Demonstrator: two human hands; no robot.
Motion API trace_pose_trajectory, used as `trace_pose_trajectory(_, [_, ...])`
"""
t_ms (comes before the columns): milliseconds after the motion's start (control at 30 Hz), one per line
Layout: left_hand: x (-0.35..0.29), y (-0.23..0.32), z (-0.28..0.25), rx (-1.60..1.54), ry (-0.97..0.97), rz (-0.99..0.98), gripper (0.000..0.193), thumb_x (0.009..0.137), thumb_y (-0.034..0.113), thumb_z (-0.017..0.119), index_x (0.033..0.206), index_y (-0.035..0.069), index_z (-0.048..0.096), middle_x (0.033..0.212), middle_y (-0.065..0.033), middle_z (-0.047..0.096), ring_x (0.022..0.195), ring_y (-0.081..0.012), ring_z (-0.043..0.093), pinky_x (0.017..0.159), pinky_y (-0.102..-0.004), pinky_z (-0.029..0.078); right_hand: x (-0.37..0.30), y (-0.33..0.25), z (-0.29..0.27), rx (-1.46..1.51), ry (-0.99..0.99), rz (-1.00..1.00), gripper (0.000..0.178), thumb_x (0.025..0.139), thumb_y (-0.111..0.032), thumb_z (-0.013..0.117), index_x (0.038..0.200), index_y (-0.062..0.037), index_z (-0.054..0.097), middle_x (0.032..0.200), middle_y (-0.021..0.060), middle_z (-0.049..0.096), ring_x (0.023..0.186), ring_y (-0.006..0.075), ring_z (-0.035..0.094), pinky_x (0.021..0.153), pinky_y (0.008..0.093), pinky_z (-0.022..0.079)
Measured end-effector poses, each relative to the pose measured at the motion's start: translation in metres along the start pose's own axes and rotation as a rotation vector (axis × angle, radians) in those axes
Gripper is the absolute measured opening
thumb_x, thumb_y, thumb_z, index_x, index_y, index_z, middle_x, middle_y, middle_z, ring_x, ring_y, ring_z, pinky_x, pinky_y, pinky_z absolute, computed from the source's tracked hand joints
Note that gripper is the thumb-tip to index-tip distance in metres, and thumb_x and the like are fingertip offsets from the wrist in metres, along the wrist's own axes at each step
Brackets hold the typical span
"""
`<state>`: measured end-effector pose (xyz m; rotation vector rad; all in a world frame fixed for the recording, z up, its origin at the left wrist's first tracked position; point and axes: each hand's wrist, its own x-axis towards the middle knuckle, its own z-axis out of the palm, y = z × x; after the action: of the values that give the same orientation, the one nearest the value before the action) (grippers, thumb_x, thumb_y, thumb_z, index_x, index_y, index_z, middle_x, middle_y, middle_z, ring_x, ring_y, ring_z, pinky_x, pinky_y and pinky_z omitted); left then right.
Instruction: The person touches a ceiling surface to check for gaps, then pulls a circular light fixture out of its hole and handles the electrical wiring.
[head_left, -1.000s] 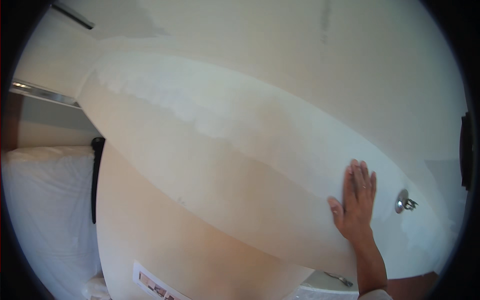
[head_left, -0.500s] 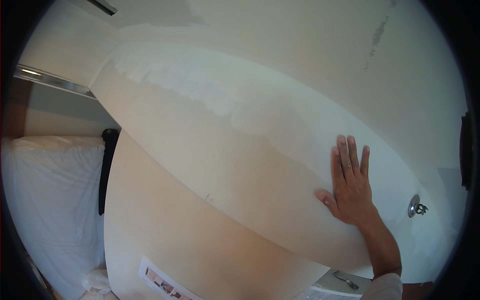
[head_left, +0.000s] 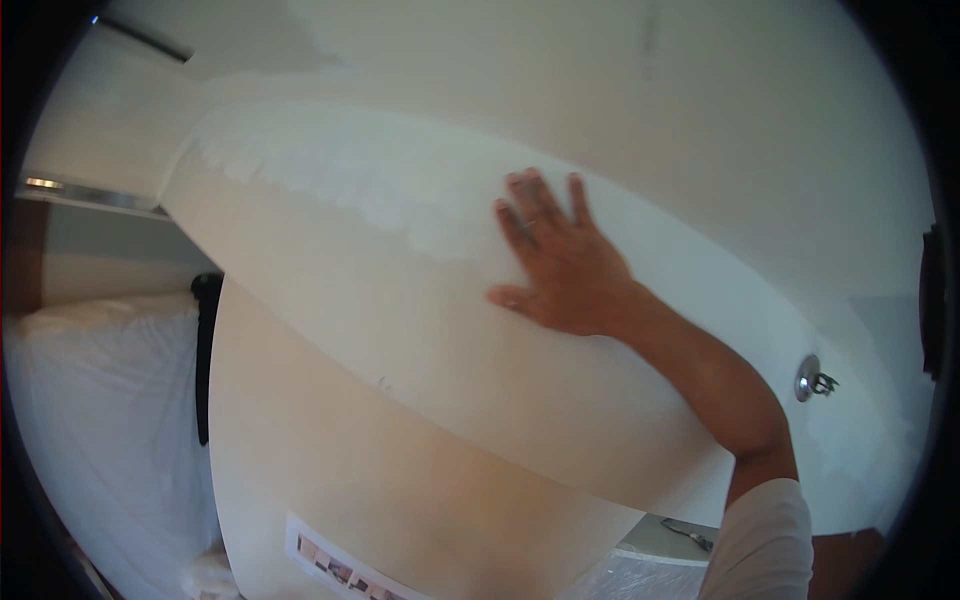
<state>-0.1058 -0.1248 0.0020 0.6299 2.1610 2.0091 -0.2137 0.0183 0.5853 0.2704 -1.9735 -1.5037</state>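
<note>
My right hand (head_left: 568, 270) is laid on a long, white, smooth surface (head_left: 420, 330) that looks like a plastered soffit. Its fingers are spread, the thumb points left, and nothing is in it. Around the fingertips, brighter white patches (head_left: 350, 190) run along the far part of the surface. Bare forearm and a pale sleeve (head_left: 762, 535) come in from the lower right. To the right of the arm, a round metal fitting like a sprinkler head (head_left: 808, 380) sticks out of the surface. My left hand is out of view.
A beige wall face (head_left: 350, 430) drops below the surface, with a printed picture sheet (head_left: 345, 568) on it. Plastic-covered furniture (head_left: 110, 400) and a black upright piece (head_left: 205, 350) stand at left. A metal tool (head_left: 690, 533) lies at the lower right. Metal strips (head_left: 95, 193) cross the upper left.
My right hand has slid left and farther up across the white surface, with more of the forearm and sleeve now showing. The view has shifted slightly.
</note>
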Motion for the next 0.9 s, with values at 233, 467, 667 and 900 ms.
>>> trace_pose_trajectory(233, [-0.002, -0.014, 0.016, 0.029, 0.065, 0.001, 0.048, 0.107, 0.049, 0.039, 0.129, 0.015, 0.066, 0.085, -0.0057, 0.066, 0.071, -0.0183, 0.06, 0.065, -0.0352, 0.052, -0.012, 0.009, 0.004, 0.002, 0.092, -0.025, 0.085, 0.103, -0.065, 0.041, 0.153, 0.0039, 0.042, 0.163, 0.0267, 0.031, 0.155, 0.0416, 0.023, 0.123, 0.0661, 0.017])
trace_pose_trajectory(467, [-0.009, -0.054, 0.032, 0.049, 0.103, -0.042, 0.052, 0.108, 0.053, 0.036, 0.128, 0.016, 0.067, 0.083, -0.0044, 0.066, 0.069, -0.0168, 0.058, 0.064, -0.0346, 0.051, -0.004, 0.03, 0.016, 0.141, 0.173, -0.015, 0.073, 0.104, -0.059, 0.045, 0.153, -0.0046, 0.047, 0.164, 0.0157, 0.036, 0.154, 0.0308, 0.029, 0.125, 0.0553, 0.022])
trace_pose_trajectory(667, [-0.015, -0.113, 0.049, -0.174, 0.17, -0.164, 0.056, 0.109, 0.056, 0.034, 0.128, 0.016, 0.067, 0.081, -0.0033, 0.065, 0.068, -0.0156, 0.057, 0.064, -0.0341, 0.051, 0.002, 0.025, 0.011, 0.077, 0.141, 0.144, 0.072, 0.107, -0.055, 0.037, 0.158, -0.0049, 0.037, 0.168, 0.012, 0.031, 0.156, 0.0266, 0.025, 0.128, 0.0482, 0.017])
trace_pose_trajectory(900, [-0.027, -0.051, 0.039, 0.239, 0.184, -0.058, 0.053, 0.109, 0.051, 0.035, 0.138, 0.015, 0.06, 0.075, -0.0078, 0.061, 0.068, -0.0213, 0.059, 0.06, -0.0416, 0.048, -0.026, 0.017, 0.016, 0.116, 0.237, 0.287, 0.068, 0.107, -0.048, 0.043, 0.156, -0.001, 0.04, 0.166, 0.0138, 0.034, 0.155, 0.0274, 0.027, 0.128, 0.0488, 0.019])
